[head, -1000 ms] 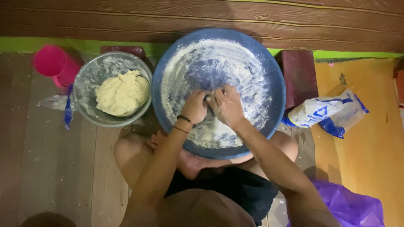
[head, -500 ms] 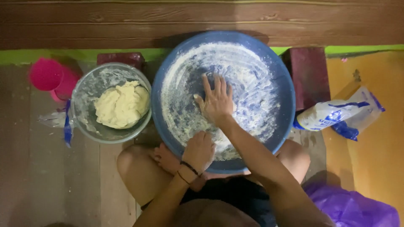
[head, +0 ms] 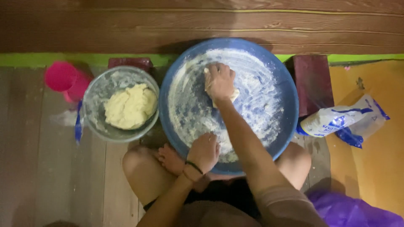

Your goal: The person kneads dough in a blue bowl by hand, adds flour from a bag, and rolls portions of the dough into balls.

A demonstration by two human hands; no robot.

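Note:
A big round blue tray (head: 290, 105) dusted with white flour lies in front of my crossed legs. My right hand (head: 219, 80) reaches to the tray's far side and presses flat on a piece of pale dough (head: 232, 96), which pokes out under the palm. My left hand (head: 204, 151) rests on the near part of the tray, fingers curled on the floured surface; whether it holds anything is hidden. Left of the tray stands a grey bowl (head: 93, 110) with a lump of yellowish dough (head: 129, 106) in it.
A pink cup (head: 65, 80) stands left of the bowl. A white and blue flour bag (head: 341, 122) lies right of the tray on a yellow mat. Two dark red blocks (head: 313, 82) sit behind. A wooden wall runs along the back; purple plastic (head: 349, 210) lies at bottom right.
My hands were together at the tray's middle. The right hand has since slid the dough to the far side, and the left hand has drawn back to the near part of the tray.

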